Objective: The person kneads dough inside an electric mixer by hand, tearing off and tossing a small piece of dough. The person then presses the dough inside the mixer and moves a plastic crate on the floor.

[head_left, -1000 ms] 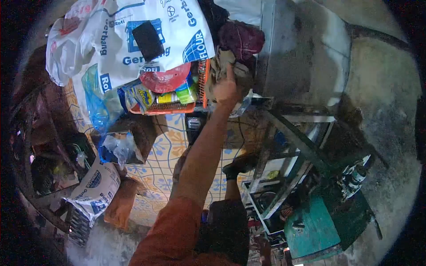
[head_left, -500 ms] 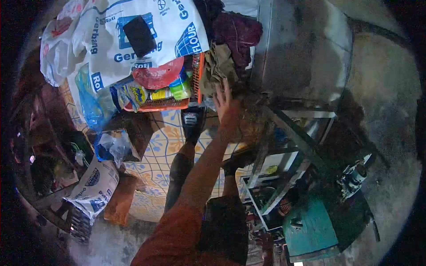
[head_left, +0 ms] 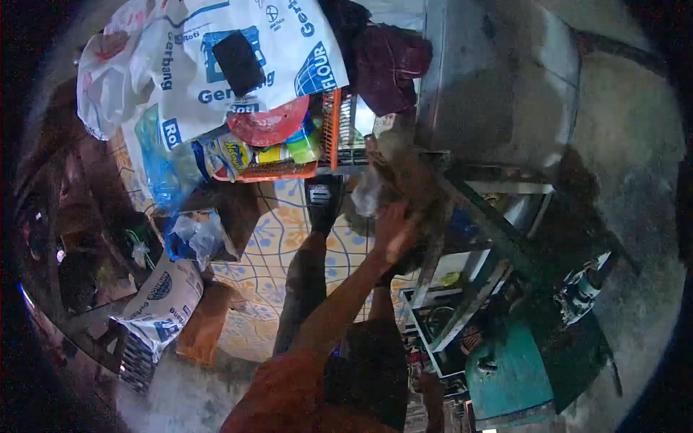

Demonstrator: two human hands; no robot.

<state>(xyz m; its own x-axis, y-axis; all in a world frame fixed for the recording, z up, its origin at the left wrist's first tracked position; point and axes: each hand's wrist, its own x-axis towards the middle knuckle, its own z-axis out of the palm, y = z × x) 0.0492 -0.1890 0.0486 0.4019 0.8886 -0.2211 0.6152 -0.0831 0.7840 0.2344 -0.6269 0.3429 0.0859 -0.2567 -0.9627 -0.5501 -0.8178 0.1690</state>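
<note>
The tiled floor (head_left: 278, 224) opens out on the near side of the orange basket (head_left: 278, 172), giving bare room around the person's legs (head_left: 299, 278). A white Gerbang flour sack (head_left: 155, 79) drapes over the basket's far side, its lower edge cutting across the contents. Right of the basket, beyond a narrow strip, stands a grey panel (head_left: 498, 94) with a straight left edge; nearer and right of the basket, a slatted timber frame (head_left: 473, 198) bounds the floor. A maroon cloth (head_left: 390, 68) bunches beyond the basket's right corner. The brown cloth (head_left: 406, 164), blurred, lies right of the basket's near corner, close to the frame. The left hand (head_left: 395, 232) is just below this cloth, nearer the person than the basket; whether its fingers are clamped on the fabric I cannot tell. A clear plastic bag (head_left: 367, 192) sits between hand and basket.
</note>
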